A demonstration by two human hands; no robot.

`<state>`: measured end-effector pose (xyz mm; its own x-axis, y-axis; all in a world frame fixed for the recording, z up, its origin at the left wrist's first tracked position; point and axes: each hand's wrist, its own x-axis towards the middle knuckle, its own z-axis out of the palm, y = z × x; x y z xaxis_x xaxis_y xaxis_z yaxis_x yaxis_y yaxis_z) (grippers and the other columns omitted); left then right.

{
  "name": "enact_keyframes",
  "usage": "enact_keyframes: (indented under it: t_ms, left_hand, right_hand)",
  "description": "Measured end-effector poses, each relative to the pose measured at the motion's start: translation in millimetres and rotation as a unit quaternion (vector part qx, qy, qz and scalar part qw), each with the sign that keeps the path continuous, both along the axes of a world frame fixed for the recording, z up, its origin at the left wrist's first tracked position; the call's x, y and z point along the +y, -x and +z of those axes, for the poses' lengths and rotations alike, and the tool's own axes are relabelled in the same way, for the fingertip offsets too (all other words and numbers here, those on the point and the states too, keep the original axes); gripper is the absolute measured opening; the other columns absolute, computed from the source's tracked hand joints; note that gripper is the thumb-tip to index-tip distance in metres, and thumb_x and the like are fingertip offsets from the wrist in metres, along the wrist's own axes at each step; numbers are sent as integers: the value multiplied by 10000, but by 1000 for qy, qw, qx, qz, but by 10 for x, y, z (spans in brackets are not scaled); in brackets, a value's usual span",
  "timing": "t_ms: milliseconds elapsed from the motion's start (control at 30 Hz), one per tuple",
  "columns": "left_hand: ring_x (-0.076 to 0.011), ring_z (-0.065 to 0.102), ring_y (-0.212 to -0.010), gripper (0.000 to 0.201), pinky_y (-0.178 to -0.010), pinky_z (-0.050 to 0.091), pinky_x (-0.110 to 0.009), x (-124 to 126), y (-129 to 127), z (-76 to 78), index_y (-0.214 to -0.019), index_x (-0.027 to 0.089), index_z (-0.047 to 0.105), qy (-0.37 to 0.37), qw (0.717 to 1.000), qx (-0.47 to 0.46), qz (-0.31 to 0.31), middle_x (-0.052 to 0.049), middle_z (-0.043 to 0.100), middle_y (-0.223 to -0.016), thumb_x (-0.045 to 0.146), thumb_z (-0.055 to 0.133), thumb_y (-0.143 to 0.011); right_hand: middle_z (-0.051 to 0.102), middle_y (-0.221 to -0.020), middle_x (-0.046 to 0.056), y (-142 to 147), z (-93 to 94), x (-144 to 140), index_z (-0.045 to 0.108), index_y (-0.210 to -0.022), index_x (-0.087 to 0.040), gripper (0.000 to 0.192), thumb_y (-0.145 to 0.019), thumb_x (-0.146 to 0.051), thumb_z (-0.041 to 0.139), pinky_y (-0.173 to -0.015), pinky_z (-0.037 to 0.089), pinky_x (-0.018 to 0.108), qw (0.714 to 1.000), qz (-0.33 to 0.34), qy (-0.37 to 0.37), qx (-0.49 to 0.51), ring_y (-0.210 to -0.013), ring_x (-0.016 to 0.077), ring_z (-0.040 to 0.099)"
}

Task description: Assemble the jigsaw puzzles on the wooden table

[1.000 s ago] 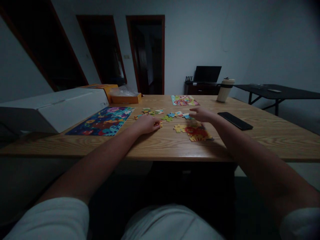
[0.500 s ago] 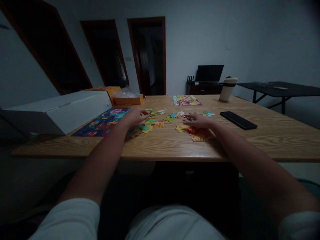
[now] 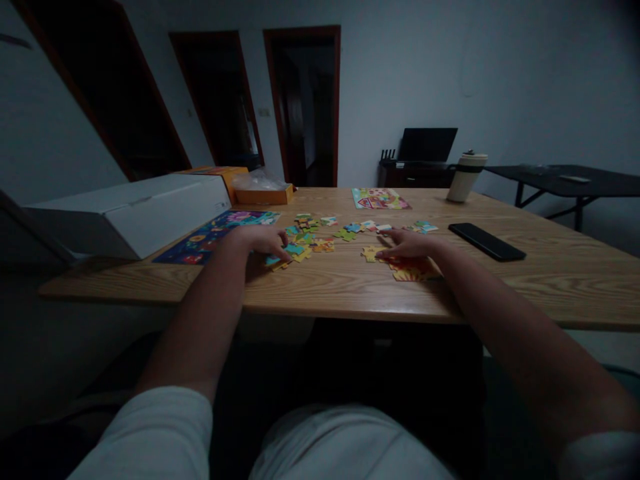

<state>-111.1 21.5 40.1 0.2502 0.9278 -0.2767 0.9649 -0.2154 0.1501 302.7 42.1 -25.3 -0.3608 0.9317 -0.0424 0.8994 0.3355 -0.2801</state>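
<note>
My left hand (image 3: 266, 241) reaches down over a loose heap of jigsaw pieces (image 3: 304, 252) in yellow, green and blue. Its fingers are bent and apart, touching or just above the pieces; nothing shows between them. My right hand (image 3: 407, 245) rests over a joined red and yellow puzzle section (image 3: 414, 272), fingers stretched and spread. Its thumb is at a yellow puzzle piece (image 3: 369, 253) on the section's left side. Part of the section is hidden under that hand. Between my hands lie a green piece (image 3: 345, 234) and several small blue and white ones.
A dark blue picture sheet (image 3: 190, 248) lies left, beside a long white box (image 3: 165, 213). Behind stands an orange tray (image 3: 265, 195) with clear plastic. Farther back is a colourful picture card (image 3: 381, 199). On the right are a black phone (image 3: 486, 241) and a cream tumbler (image 3: 466, 179).
My left hand has come down and nearer to me, onto the near side of the heap. My right hand stays at the red section, its thumb now at the yellow piece. The view shifted slightly.
</note>
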Motion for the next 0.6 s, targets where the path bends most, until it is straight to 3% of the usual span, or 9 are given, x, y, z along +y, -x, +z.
enact_keyframes:
  t_ms: [367, 600]
  left_hand:
    - [-188, 628, -764, 443, -610, 421, -239, 30, 30, -17, -925, 230, 695, -14, 997, -70, -23, -13, 721, -859, 529, 766, -607]
    - [-170, 613, -729, 351, -615, 436, -249, -23, -187, -4, -877, 186, 699, -60, 979, -169, -101, -29, 700, -820, 496, 703, -712]
  right_hand:
    - [495, -1461, 135, -20, 6, -3, 374, -1516, -269, 982, -697, -724, 669, -994, 464, 478, 1000, 4, 14, 16, -1202, 355, 573]
    - [487, -1469, 132, 5, 12, -11, 389, -1510, -254, 956, -712, -693, 680, -1029, 435, 456, 1000, 8, 7, 20, -1234, 347, 550]
